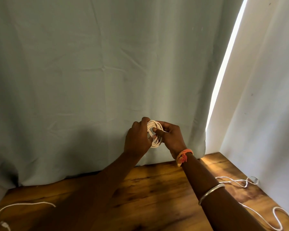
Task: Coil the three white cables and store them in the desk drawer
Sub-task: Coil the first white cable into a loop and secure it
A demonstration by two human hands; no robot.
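Observation:
A coiled white cable [155,125] is held up in the air above the far side of the wooden desk [148,194], in front of a pale curtain. My left hand [138,139] grips the coil's left side. My right hand [169,135] holds its right side, with fingers through the middle of the loops. A second white cable [20,205] lies loose on the desk at the near left, its plug near the bottom edge. A third white cable [257,214] sprawls in loops along the desk's right side. No drawer is in view.
The pale curtain [98,80] hangs down to the back of the desk. A white wall [265,114] bounds the desk on the right, with a bright gap of light beside the curtain. My right forearm wears a metal bangle and an orange thread band.

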